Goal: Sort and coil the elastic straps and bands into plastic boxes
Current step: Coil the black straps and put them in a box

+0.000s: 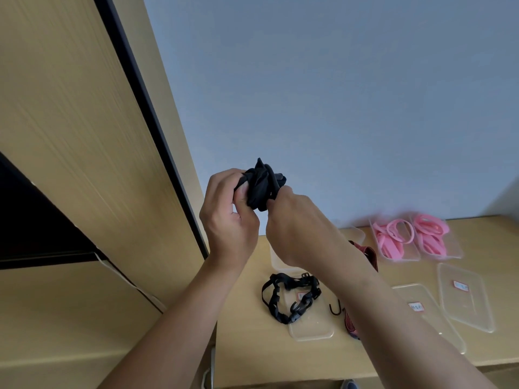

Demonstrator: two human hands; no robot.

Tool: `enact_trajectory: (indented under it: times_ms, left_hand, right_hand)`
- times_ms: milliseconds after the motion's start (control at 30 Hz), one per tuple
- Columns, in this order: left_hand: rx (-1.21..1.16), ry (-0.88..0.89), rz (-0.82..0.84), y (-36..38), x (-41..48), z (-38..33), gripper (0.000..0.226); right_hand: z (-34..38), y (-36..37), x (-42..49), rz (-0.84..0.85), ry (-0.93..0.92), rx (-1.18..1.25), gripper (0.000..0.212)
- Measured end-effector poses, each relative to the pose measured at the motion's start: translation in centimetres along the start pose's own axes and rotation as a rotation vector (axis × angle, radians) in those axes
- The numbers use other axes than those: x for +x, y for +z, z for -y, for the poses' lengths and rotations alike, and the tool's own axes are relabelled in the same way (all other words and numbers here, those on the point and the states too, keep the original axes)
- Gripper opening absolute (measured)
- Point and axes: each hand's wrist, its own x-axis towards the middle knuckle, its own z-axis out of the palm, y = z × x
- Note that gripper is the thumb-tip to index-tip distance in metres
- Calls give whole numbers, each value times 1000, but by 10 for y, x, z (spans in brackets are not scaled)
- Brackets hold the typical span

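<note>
A tall light-brown wooden cupboard (70,136) stands on the left. Next to it, the left hand (229,217) is curled round a scrunched black stretchy strap (262,185), with the thumb pressing on it. The strap is a tight bundle held up in the air, above the light wooden table (252,346). Its long side runs up and down, and a pointy end sticks up. The right hand (295,226) grips the bundle from the other side, though its fingertips are mostly hidden.

Down on the table lies a loose black strap with plastic buckles (289,299), partly on a flat clear plastic lid (311,329). A red-and-black striped cord (365,252) shows beside the right arm. To the right, two clear plastic boxes (377,234) hold soft pink bands (393,240). Nearer lie two more clear lids with small labels (466,299).
</note>
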Motion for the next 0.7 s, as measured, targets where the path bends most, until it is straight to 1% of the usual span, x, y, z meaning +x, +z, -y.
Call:
enact_trajectory:
  times_ms: [100, 167, 233, 300, 367, 433, 500, 567, 633, 700]
  left_hand:
    - [2, -38, 6, -2, -4, -6, 18]
    - [4, -82, 12, -3, -6, -11, 18]
    - [1, -158, 31, -5, -7, -16, 18]
    - [-31, -329, 90, -6, -7, -20, 18]
    - [-122, -601, 174, -8, -6, -21, 19]
    - [-231, -833, 205, -11, -3, -23, 23]
    - [-312, -961, 196, -13, 2, -27, 23]
    - [-361, -1011, 173, -15, 8, -31, 22]
    - [-402, -1048, 137, -15, 13, -35, 23]
    - [-444, -1098, 121, -17, 17, -36, 23]
  right_hand:
    - [1, 1, -7, 35, -13, -103, 8]
    - [0, 4, -13, 7, 4, -208, 6]
    - [-3, 11, -19, -55, 32, -232, 21]
    - [-7, 19, -24, -101, 52, -207, 34]
    - [-10, 24, -28, -112, 44, -200, 32]
    - [-13, 29, -29, -106, 34, -143, 27]
    - [-14, 34, -32, -161, 46, 37, 28]
    - [-16, 39, -37, -280, 17, 210, 25]
    - [-21, 45, -42, -382, -25, 259, 18]
    - [-26, 47, -44, -434, -29, 371, 17]
